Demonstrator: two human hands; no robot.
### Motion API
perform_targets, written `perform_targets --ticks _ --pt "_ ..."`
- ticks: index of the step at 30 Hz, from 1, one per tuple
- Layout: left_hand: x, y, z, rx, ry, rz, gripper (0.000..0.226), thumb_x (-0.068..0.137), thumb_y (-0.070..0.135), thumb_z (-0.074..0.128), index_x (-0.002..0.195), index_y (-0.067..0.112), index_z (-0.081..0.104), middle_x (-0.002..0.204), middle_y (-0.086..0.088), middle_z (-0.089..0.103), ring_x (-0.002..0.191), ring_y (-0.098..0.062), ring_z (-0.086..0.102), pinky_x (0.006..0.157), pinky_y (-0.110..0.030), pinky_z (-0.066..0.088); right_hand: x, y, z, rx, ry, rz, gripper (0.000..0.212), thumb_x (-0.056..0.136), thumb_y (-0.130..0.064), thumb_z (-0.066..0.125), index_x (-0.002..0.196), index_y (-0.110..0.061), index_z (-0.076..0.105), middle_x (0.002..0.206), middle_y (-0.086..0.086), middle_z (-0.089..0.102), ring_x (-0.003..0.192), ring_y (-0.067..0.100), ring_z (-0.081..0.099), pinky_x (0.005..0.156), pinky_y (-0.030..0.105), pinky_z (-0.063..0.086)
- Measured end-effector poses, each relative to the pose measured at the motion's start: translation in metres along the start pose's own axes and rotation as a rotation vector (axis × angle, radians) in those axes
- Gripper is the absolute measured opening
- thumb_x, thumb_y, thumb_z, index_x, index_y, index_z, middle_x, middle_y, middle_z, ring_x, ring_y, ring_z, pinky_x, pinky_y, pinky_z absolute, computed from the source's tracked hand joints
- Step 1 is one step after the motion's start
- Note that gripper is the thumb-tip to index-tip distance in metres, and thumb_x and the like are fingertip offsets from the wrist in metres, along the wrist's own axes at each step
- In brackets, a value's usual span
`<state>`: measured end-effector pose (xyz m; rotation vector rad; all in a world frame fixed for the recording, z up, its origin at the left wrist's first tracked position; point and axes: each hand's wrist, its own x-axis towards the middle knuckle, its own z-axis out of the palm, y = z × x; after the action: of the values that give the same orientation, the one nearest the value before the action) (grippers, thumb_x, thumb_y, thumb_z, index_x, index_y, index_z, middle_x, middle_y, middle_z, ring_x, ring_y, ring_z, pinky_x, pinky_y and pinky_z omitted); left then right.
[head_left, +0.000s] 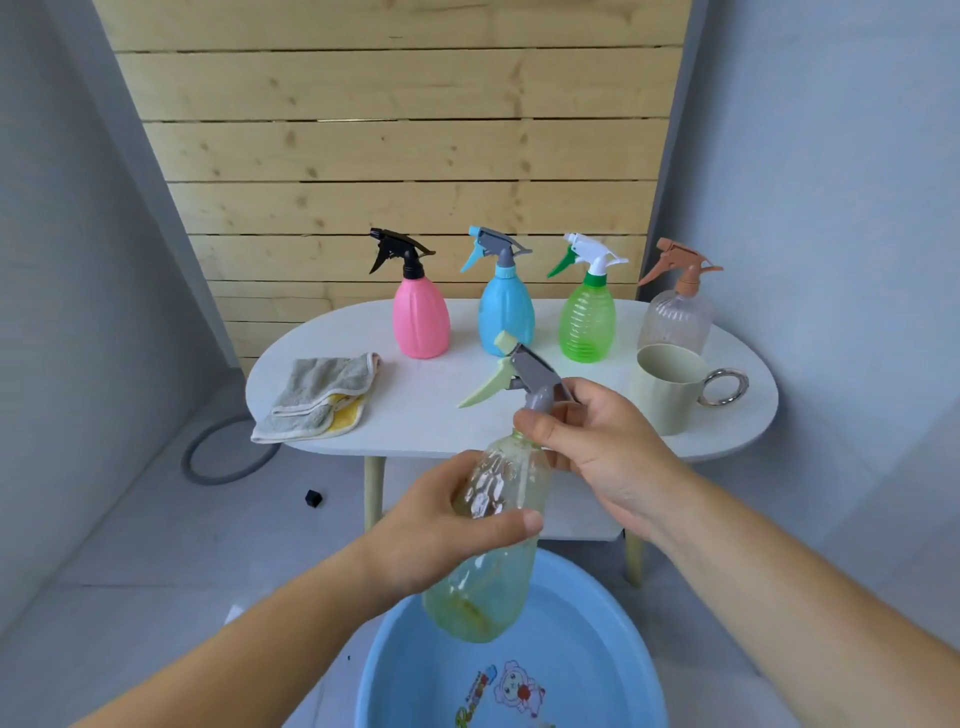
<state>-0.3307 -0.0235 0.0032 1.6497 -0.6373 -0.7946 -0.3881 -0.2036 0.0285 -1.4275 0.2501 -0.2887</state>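
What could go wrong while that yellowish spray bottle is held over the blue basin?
The left hand grips the tilted yellowish spray bottle and the right hand pinches its grey collar. If the top loosens, any liquid might spill, and the bottle hangs near the blue basin's rim, so some could hit the floor. The cream mug stands close by and might get bumped.

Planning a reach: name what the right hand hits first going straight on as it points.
Beyond the yellow bottle the right hand grips, probably the pink bottle; depth is unclear.
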Motion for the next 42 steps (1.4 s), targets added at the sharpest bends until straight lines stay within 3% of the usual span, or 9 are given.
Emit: perform_targets --ticks 4,8,13,18,22,24,34,38,42 --pt "0.001 -0.002 -0.003 0.013 -0.023 -0.011 0.048 0.076 0.038 0.082 0.115 0.016 0.066 0.087 0.003 0.062 0.081 -0.011 0.061 0.075 -0.026 0.054 0.000 -0.003 -0.004 0.018 -0.103 0.033 0.025 0.092 -0.004 0.064 0.115 -0.012 0.065 0.103 0.006 0.073 0.107 0.021 0.069 0.093 0.044 0.053" --pt "0.002 -0.003 -0.004 0.019 -0.052 0.003 0.051 0.077 0.038 0.082 0.119 0.014 0.065 0.089 0.002 0.063 0.083 -0.012 0.062 0.076 -0.027 0.054 0.001 0.002 -0.002 -0.049 -0.075 0.014 0.020 0.088 -0.017 0.072 0.107 -0.022 0.066 0.088 0.002 0.067 0.087 0.019 0.067 0.087 0.043 0.055" --pt "0.001 -0.008 -0.008 0.052 -0.054 -0.009 0.054 0.072 0.044 0.085 0.119 0.024 0.067 0.097 0.005 0.071 0.091 -0.010 0.069 0.084 -0.029 0.057 0.002 0.002 -0.007 0.038 -0.167 0.076 0.026 0.088 -0.006 0.067 0.113 -0.012 0.064 0.100 0.007 0.070 0.108 0.023 0.068 0.092 0.045 0.053" --pt "0.001 -0.006 -0.010 0.056 -0.066 -0.024 0.057 0.072 0.048 0.083 0.122 0.026 0.068 0.111 -0.012 0.070 0.098 -0.014 0.068 0.091 -0.041 0.059 0.006 0.007 -0.003 -0.125 -0.050 0.009 0.017 0.085 -0.019 0.076 0.100 -0.022 0.069 0.089 0.006 0.063 0.086 0.017 0.064 0.080 0.040 0.055" --pt "0.002 -0.005 -0.013 -0.046 -0.036 -0.061 0.053 0.077 0.040 0.077 0.122 0.017 0.062 0.102 0.000 0.076 0.092 -0.012 0.072 0.080 -0.025 0.056 0.011 0.007 -0.008 -0.078 0.018 0.008 0.020 0.087 -0.017 0.072 0.107 -0.016 0.069 0.082 -0.008 0.069 0.079 0.010 0.063 0.073 0.032 0.050" --pt "0.003 -0.006 -0.016 -0.070 -0.050 -0.082 0.060 0.075 0.044 0.075 0.125 0.013 0.061 0.107 -0.003 0.077 0.098 -0.019 0.073 0.089 -0.032 0.055 0.014 0.008 -0.011 -0.007 0.034 0.036 0.021 0.089 -0.016 0.070 0.110 -0.014 0.069 0.080 -0.009 0.069 0.077 0.010 0.063 0.071 0.029 0.049" --pt "0.007 -0.018 -0.033 0.106 -0.082 -0.145 0.057 0.068 0.046 0.074 0.115 0.018 0.060 0.108 -0.008 0.071 0.094 -0.010 0.069 0.087 -0.027 0.056 0.034 -0.008 -0.027 0.206 0.256 -0.044 0.023 0.093 0.001 0.060 0.116 -0.001 0.063 0.109 0.015 0.065 0.092 0.023 0.066 0.084 0.029 0.054" --pt "0.009 -0.030 -0.050 0.156 0.050 -0.180 0.055 0.069 0.045 0.077 0.114 0.019 0.059 0.116 -0.016 0.068 0.101 -0.026 0.067 0.101 -0.045 0.053 0.050 -0.019 -0.037 0.261 0.381 -0.127 0.021 0.094 -0.001 0.060 0.114 -0.005 0.062 0.112 0.011 0.065 0.095 0.023 0.066 0.089 0.030 0.055" --pt "0.009 -0.040 -0.065 0.170 0.199 -0.262 0.061 0.065 0.049 0.074 0.117 0.022 0.057 0.121 -0.014 0.064 0.107 -0.026 0.067 0.098 -0.045 0.055 0.070 -0.009 -0.034 0.397 0.447 -0.075 0.023 0.092 0.000 0.063 0.115 -0.005 0.058 0.103 0.009 0.064 0.093 0.023 0.067 0.087 0.028 0.056"
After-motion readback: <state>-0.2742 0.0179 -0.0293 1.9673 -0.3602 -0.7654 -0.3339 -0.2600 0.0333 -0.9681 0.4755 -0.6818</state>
